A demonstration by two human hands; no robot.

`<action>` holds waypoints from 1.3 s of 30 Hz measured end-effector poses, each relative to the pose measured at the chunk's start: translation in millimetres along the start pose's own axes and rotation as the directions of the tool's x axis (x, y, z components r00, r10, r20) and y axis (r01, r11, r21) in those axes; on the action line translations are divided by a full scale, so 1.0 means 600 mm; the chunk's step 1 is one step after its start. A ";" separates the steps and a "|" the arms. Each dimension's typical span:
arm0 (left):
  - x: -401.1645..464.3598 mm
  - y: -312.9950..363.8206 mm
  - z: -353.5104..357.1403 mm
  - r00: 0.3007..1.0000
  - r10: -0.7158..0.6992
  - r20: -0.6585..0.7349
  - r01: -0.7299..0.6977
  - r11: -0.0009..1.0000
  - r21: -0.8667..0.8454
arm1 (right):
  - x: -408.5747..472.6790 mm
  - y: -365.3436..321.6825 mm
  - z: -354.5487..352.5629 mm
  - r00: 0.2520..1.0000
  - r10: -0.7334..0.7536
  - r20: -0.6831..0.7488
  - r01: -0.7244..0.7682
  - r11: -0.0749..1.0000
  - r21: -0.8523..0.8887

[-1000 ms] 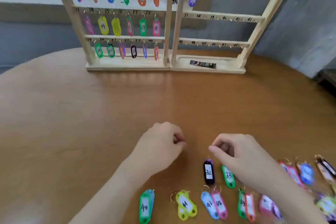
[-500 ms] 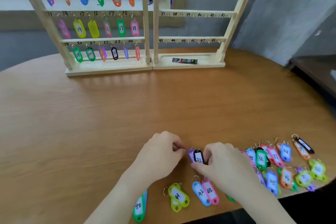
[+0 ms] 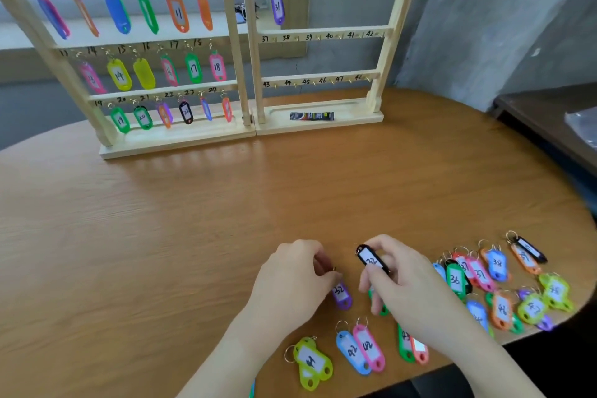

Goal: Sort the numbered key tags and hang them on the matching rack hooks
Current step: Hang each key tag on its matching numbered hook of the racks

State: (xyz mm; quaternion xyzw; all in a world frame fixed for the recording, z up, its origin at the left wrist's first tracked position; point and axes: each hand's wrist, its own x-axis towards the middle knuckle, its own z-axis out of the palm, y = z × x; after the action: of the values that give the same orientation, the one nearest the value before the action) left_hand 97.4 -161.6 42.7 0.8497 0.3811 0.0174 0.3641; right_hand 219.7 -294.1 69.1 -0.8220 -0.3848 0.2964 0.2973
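Observation:
My right hand (image 3: 403,281) pinches a black key tag (image 3: 371,259) marked 32, lifted a little off the wooden table (image 3: 193,220). My left hand (image 3: 290,281) pinches the ring of a purple tag (image 3: 341,296), also marked 32, which lies on the table. Two wooden racks stand at the back: the left rack (image 3: 239,52) is full of coloured tags, the right rack (image 3: 323,32) carries one purple tag 31 (image 3: 277,6) and bare hooks from 32 on.
Several loose tags lie near the table's front edge: a yellow pair (image 3: 311,362), a blue and pink 42 pair (image 3: 360,349), and a cluster (image 3: 497,281) to the right. A small black packet (image 3: 311,116) lies in the right rack's base. A dark side table (image 3: 549,126) stands at right.
My right hand has lifted the black tag 32 off the table, apart from the purple one. My left hand now holds the purple tag's ring. The camera moved closer.

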 end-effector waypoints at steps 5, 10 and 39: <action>0.006 0.004 0.002 0.999 0.037 -0.009 -0.036 0.998 0.047 | 0.001 0.001 -0.014 0.997 0.077 0.024 -0.080 0.969 0.234; 0.020 -0.003 -0.017 0.997 0.069 -0.034 -0.071 0.996 -0.058 | 0.003 -0.009 -0.021 0.998 0.050 0.036 -0.059 0.925 0.375; 0.220 0.168 -0.268 0.757 0.315 -0.573 -0.462 0.878 -0.128 | 0.233 -0.196 -0.227 0.927 -0.260 -0.270 0.342 0.882 0.325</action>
State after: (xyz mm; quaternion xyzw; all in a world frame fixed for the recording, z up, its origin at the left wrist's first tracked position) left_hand 205.8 -21.9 192.0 0.8152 0.2751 0.3798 0.3399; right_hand 337.6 -154.7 205.3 -0.7092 -0.4112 0.2205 0.5286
